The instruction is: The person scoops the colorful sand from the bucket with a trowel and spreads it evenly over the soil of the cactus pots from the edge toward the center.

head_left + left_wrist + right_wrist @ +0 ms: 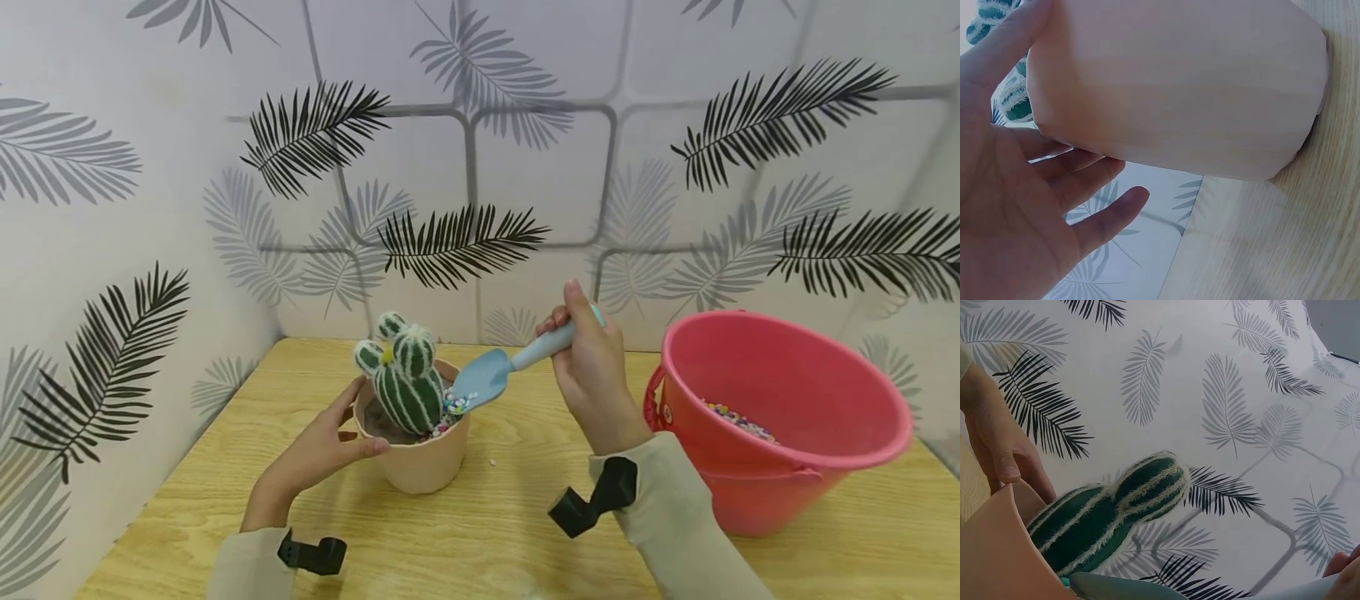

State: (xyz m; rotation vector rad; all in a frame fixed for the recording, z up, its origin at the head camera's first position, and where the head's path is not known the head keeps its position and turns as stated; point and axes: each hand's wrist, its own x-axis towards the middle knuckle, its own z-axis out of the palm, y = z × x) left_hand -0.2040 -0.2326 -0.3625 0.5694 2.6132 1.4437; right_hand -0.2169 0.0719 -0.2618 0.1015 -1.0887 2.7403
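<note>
A green knitted-looking cactus (408, 390) with white fuzzy ridges stands in a peach flower pot (426, 468). My left hand (324, 450) grips the pot's left side, its thumb near the front rim and fingers round the back. In the left wrist view the pot's wall (1179, 94) fills the space beside that hand. With my right hand (592, 367) I hold a light blue trowel (486, 373) by its handle. The trowel's blade tilts down over the pot's right rim, with small multicoloured pebbles (454, 403) at its tip. More pebbles lie in the pot beside the cactus.
A large pink-red bucket (765, 492) stands to the right, with colourful pebbles (742, 422) inside. One loose pebble (492, 462) lies on the wooden table (480, 533). Behind rises a wall covering (540, 183) with a leaf print.
</note>
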